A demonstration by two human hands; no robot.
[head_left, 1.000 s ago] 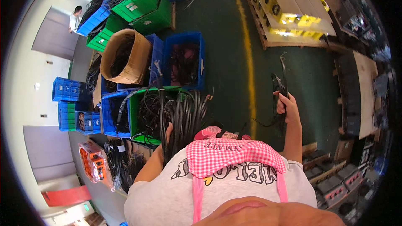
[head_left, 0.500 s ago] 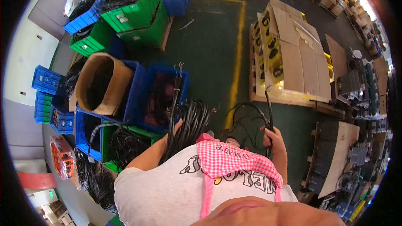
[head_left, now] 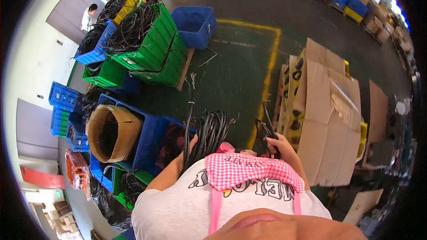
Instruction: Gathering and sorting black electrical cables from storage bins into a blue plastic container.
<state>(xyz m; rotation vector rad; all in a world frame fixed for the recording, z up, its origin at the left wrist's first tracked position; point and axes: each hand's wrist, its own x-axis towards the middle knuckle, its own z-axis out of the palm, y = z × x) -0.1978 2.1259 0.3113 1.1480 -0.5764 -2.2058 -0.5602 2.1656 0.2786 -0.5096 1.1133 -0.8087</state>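
A thick bundle of looped black cables (head_left: pixel 209 131) is in my left hand (head_left: pixel 190 147), whose fingers are wrapped at its left side; one length with frayed tips rises above the rest. My right hand (head_left: pixel 278 144) grips a smaller bunch of black cables (head_left: pixel 267 122) with its upper ends sticking up. Both bunches are in front of my body, over a pink checked apron (head_left: pixel 253 169), and hide part of the floor and my lower body. Just left of my left hand is a blue bin (head_left: pixel 160 132) with dark contents.
Left are stacked green crates (head_left: pixel 171 55) and blue bins (head_left: pixel 62 95) with cables, plus a cardboard box (head_left: pixel 95 135). An empty-looking blue bin (head_left: pixel 192 13) stands ahead. Cardboard-covered pallet goods (head_left: pixel 324 129) stand right, beside a yellow floor line (head_left: pixel 273 58). A person (head_left: pixel 86 18) stands far left.
I have moved forward, so the bins and pallet sit lower and nearer in the view. My right hand, still gripping cables, has shifted leftward and down toward the cables in my left hand.
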